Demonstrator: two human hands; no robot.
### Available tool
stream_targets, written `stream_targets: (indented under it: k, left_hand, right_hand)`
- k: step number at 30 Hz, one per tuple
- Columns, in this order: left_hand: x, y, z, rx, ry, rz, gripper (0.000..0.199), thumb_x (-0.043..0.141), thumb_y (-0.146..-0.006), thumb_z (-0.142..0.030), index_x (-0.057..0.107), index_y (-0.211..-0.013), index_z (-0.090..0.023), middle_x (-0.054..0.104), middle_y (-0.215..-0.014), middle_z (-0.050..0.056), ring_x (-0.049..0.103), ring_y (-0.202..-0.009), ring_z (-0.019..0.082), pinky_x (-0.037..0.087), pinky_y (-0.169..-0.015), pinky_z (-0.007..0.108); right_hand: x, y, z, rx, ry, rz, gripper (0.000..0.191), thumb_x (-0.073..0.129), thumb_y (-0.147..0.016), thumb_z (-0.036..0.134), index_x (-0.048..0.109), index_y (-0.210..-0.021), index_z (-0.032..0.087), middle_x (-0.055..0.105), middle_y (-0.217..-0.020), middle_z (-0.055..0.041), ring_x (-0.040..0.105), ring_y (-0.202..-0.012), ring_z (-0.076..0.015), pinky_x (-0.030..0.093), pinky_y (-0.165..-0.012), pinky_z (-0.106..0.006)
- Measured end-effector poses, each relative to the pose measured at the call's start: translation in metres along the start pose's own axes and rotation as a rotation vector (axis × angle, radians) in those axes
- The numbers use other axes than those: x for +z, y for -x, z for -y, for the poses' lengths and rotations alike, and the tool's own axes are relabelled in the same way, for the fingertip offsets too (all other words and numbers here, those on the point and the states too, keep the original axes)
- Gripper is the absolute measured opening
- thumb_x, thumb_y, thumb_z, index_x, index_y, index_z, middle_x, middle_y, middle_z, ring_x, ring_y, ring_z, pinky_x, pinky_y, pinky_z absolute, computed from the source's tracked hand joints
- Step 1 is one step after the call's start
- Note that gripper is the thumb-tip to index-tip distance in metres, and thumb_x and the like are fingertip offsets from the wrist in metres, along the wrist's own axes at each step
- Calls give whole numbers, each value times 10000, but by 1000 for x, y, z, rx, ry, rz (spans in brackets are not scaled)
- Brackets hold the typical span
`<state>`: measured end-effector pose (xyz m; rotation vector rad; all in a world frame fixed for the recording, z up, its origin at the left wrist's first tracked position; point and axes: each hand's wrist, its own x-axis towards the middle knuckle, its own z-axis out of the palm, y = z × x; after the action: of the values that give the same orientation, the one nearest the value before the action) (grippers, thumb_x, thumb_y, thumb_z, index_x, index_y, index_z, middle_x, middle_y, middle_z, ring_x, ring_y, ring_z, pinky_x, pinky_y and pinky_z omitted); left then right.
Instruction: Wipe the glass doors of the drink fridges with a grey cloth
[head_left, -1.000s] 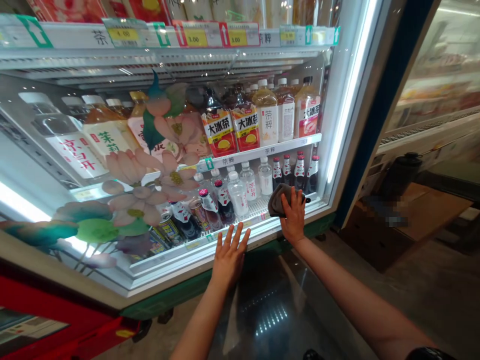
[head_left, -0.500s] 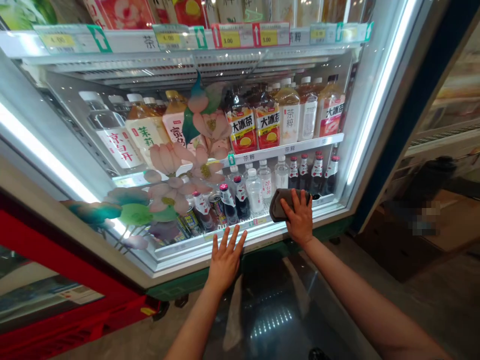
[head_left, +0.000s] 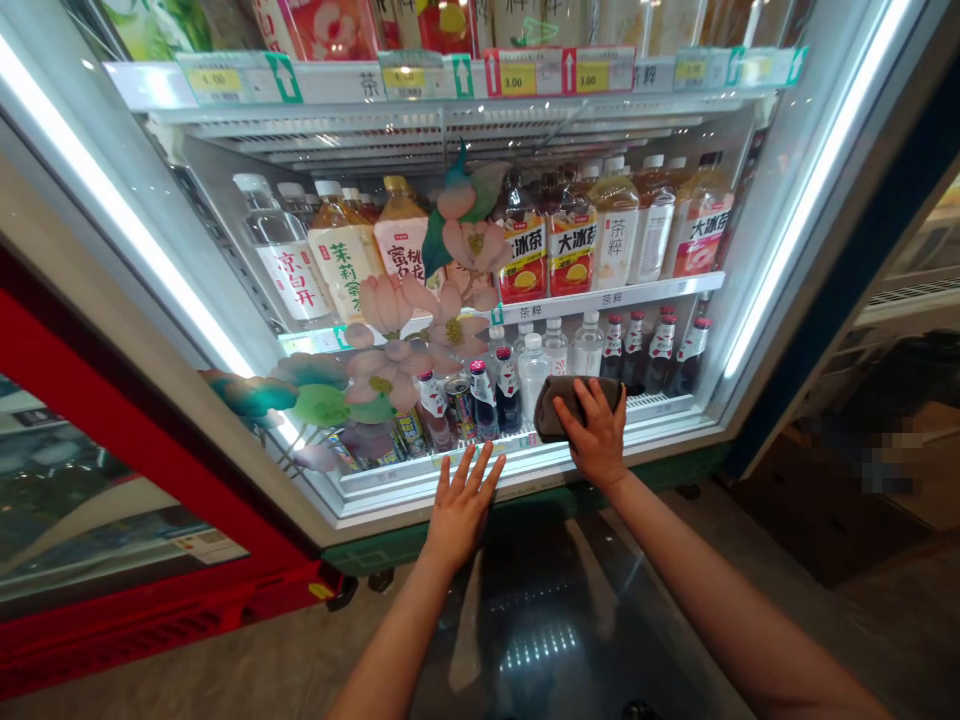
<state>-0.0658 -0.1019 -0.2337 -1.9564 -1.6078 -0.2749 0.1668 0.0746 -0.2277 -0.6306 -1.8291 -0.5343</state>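
Observation:
A folded dark grey cloth (head_left: 553, 408) lies against the lower glass of a lit drinks fridge. My right hand (head_left: 598, 437) is on it, fingers over its face and thumb side, pressing it to the pane. Farther left, my left hand (head_left: 459, 510) has its fingers spread, with the fingertips at the lower edge of the glass door. Nothing is in that hand. Behind the pane, near the cloth, stand clear water bottles (head_left: 532, 368) and dark bottles with red caps (head_left: 660, 355). Part of the bottom shelf is hidden by the cloth.
Pink lotus flower decals (head_left: 390, 370) cover part of the glass on the left. Larger tea bottles (head_left: 574, 245) line the shelf above, under a rail of price tags (head_left: 517, 75). A red chest freezer (head_left: 277, 510) adjoins at left; a cardboard box (head_left: 810, 510) sits at right.
The fridge has shifted right in the picture as the view turned. Against the bottles, my right hand and the cloth have slid left along the glass. My left hand stays spread near the lower edge.

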Motion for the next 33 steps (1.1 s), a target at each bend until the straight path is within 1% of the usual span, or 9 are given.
stream_targets:
  k: [5,9,13,17,20,23,26,30,33]
  left_hand:
    - [-8,6,8,-19,-21,-25,823,584,-868,-107,295,-1622,-268,256,-1695,42,72,-1604,267,-38,-1297,524]
    - [-13,13,15,-25,-31,-22,827,562,-869,-90,279,-1626,-266,275,-1690,38,96,-1603,250,-32,-1300,519]
    - [-17,17,21,-33,-36,0,817,544,-882,-102,262,-1630,-272,269,-1693,40,119,-1599,254,1,-1300,538]
    - [-17,18,25,-53,-57,23,828,558,-890,-120,241,-1632,-309,260,-1695,30,139,-1596,270,-3,-1297,565]
    - [-18,20,27,-58,-73,38,826,553,-897,-125,232,-1633,-314,241,-1700,26,138,-1596,268,-14,-1296,566]
    - [-22,23,29,-64,-74,44,823,551,-894,-131,233,-1634,-300,206,-1709,32,94,-1601,265,-2,-1296,563]
    - [-25,25,31,-55,-67,32,817,556,-895,-145,237,-1635,-278,187,-1714,40,40,-1604,262,-8,-1296,552]
    - [-31,26,34,-58,-61,13,827,552,-892,-130,228,-1637,-284,155,-1720,29,2,-1605,259,-19,-1298,536]
    - [-36,28,37,-82,-53,29,871,573,-868,-127,207,-1640,-296,138,-1723,30,16,-1605,276,18,-1299,552]
  right_hand:
    - [1,26,14,-193,-28,23,437,581,-958,130,629,-1343,332,628,-1404,-58,421,-1445,-236,167,-1233,-703]
    - [-10,34,-2,-169,32,32,415,580,-961,138,646,-1317,341,639,-1356,-60,436,-1414,-235,201,-1233,-676]
    - [-3,-1,20,-26,69,-61,496,589,-938,117,613,-1382,339,600,-1391,-93,415,-1413,-253,242,-1223,-647]
    - [4,-4,51,-171,19,-31,430,611,-959,163,643,-1336,365,641,-1344,-55,438,-1372,-226,230,-1233,-611]
    - [-5,15,45,-287,-7,56,413,614,-964,177,659,-1316,388,670,-1301,-28,480,-1303,-210,245,-1222,-570]
    - [-12,16,29,-162,58,22,516,623,-939,145,623,-1382,409,678,-1237,-45,526,-1163,-216,332,-1120,-486]
    - [-6,-6,37,-40,74,-49,627,623,-909,117,552,-1473,381,654,-1190,-84,526,-1032,-222,379,-947,-403]
    - [6,-21,69,-165,50,14,627,613,-910,111,554,-1467,393,637,-1175,-75,517,-994,-210,364,-850,-361]
    - [0,-11,69,-281,57,79,551,625,-913,121,627,-1381,414,648,-1143,-52,514,-975,-200,350,-831,-358]
